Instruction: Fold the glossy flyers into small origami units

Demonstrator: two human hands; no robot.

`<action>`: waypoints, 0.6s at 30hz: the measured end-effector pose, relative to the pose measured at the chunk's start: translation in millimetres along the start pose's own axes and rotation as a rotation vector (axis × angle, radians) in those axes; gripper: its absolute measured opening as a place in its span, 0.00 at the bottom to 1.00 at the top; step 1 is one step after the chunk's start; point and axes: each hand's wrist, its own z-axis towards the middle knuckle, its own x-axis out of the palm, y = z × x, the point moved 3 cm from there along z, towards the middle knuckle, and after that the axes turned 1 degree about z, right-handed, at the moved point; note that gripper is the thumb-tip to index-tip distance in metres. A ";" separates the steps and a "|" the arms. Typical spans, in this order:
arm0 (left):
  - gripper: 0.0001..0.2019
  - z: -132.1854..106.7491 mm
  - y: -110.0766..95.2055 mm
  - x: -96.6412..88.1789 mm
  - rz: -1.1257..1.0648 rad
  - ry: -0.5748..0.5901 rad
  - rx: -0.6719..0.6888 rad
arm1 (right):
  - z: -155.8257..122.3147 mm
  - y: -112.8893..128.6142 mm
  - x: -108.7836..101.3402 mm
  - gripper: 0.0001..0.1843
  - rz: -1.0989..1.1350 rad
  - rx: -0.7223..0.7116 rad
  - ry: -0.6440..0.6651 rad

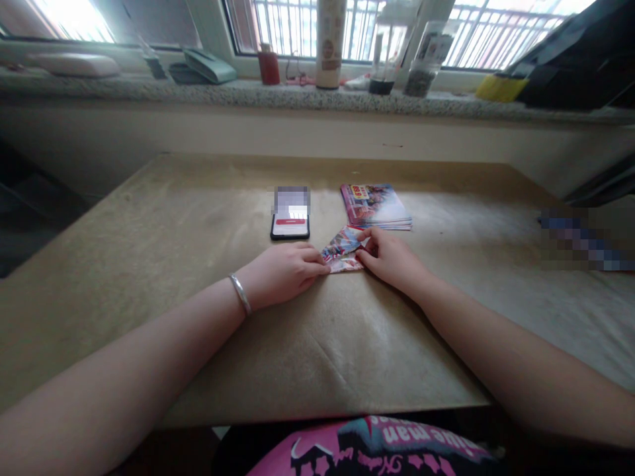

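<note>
A small sheet of colourful printed paper [342, 254], partly folded with slanted edges, lies on the table in front of me. My left hand [292, 268], with a silver bangle at the wrist, holds its left corner, the fingertips pressed together on it. On the other side my right hand [387, 254] pinches the paper's right edge between thumb and fingers. Just beyond the paper is a stack of glossy printed sheets [377, 206], close to my right fingers. A phone [290, 228] with its screen lit lies past my left hand, its upper part blurred out.
The table [198, 218] has a yellowish cover. Behind it, a speckled stone sill [278, 98] carries a red bottle [268, 65], a tall pale bottle [330, 46], clear containers and a grey-green case [211, 66]. A blurred-out item [585, 239] lies at the right edge.
</note>
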 end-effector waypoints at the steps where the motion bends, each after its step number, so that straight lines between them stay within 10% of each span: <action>1: 0.13 -0.5 0.4 -0.7 -0.007 -0.005 0.000 | 0.1 -0.1 0.0 0.13 -0.003 0.000 0.000; 11: 0.12 -5.9 3.6 -3.2 -0.011 0.029 0.002 | -10.2 15.3 -4.7 0.07 -0.318 -0.311 -0.210; 18: 0.12 -6.3 8.7 -5.6 -0.167 0.039 -0.057 | -21.0 33.5 6.7 0.11 -0.272 -0.722 -0.020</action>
